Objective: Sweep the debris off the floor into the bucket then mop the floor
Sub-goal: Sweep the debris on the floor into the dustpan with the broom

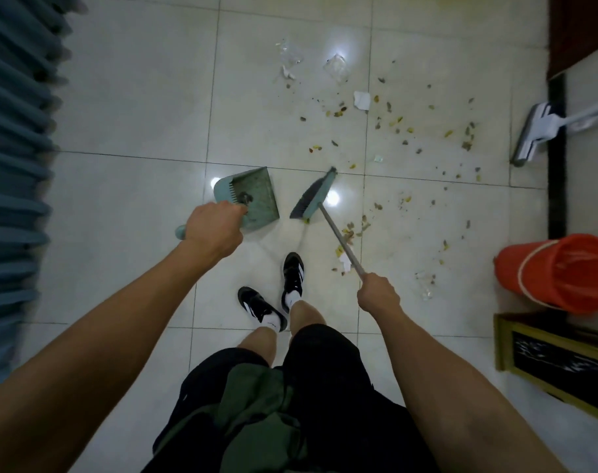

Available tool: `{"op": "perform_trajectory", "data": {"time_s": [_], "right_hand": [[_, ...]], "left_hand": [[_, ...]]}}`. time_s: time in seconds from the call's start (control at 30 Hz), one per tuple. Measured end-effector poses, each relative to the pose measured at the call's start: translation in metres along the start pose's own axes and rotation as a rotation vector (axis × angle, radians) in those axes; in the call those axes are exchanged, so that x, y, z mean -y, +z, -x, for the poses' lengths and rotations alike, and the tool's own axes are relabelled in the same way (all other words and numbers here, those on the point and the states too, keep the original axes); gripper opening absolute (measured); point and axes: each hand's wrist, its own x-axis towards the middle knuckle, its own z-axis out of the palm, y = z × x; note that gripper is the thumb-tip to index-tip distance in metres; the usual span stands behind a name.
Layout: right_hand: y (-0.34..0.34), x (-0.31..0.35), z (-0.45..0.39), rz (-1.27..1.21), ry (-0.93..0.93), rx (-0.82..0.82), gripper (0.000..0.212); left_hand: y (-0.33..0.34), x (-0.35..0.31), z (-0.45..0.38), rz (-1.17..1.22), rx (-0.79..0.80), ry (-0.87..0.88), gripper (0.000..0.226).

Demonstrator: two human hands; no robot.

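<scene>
The floor is glossy pale tile with thin grout lines, so crumbs should slide rather than cling. Debris lies scattered across the upper right of the frame: dry yellow-brown flakes, torn white paper, crinkled clear plastic. An orange plastic bucket waits at the right edge, near the mess for easy dumping. A flat mop lies at the upper right edge, unused. At centre, the left hand grips a teal dustpan, its mouth facing the litter. The right hand is clenched round the thin handle of the broom, bristles angled toward the pan. Sweeping seems barely begun.
</scene>
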Motion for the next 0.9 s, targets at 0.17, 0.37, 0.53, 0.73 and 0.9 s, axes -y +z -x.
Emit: {"op": "perform_trajectory", "data": {"time_s": [0.17,0.37,0.53,0.73,0.9], "right_hand": [[-0.006,-0.018,0.017,-0.036,0.074,-0.048,0.03],[-0.014,-0.026,0.025,-0.032,0.023,-0.076,0.038],[-0.026,-0.012,0.026,-0.051,-0.028,-0.1,0.038],[-0.013,-0.007,0.036,-0.025,-0.012,-0.08,0.037],[0.004,-0.024,0.049,-0.002,0.071,-0.036,0.033]], "left_hand": [[-0.006,-0.015,0.005,0.003,-0.021,0.052,0.024],[-0.004,-0.006,0.011,-0.003,-0.081,0.071,0.023],[-0.003,0.003,0.008,-0.026,-0.109,0.067,0.018],[-0.003,0.002,0.002,-0.024,-0.088,0.06,0.021],[0.003,-0.003,0.001,-0.032,-0.071,0.11,0.017]]}}
